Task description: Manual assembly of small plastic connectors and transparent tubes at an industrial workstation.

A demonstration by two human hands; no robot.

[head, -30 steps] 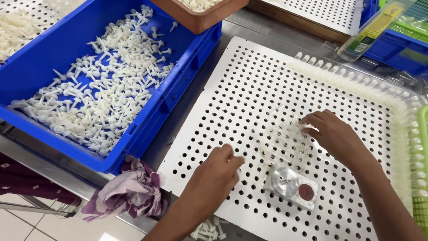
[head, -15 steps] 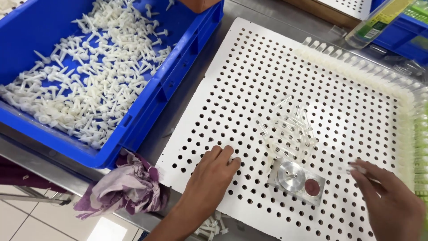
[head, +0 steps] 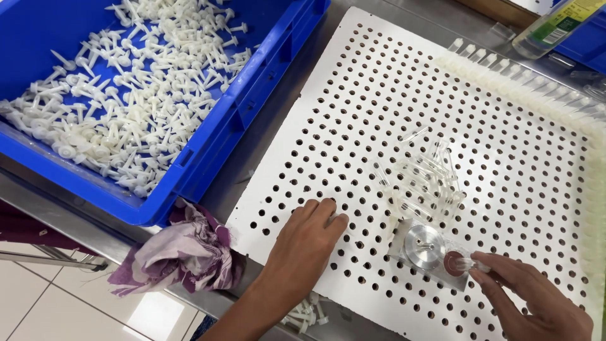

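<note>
Two hands at a perforated white board (head: 353, 101)

The left hand (head: 306, 243) rests flat, fingers released; the right hand (head: 536, 303) pinches a clear tube (head: 472, 265) at a small metal fixture (head: 429, 249).

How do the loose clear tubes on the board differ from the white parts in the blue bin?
The clear tubes are see-through and straight; the white parts are opaque with flared heads. The tubes form a small cluster on the perforated board; the white parts heap by the hundreds in the blue bin. Both lie loose and jumbled.

One perforated board (head: 379, 88), one blue crate (head: 265, 88), two hands (head: 306, 237).
</note>
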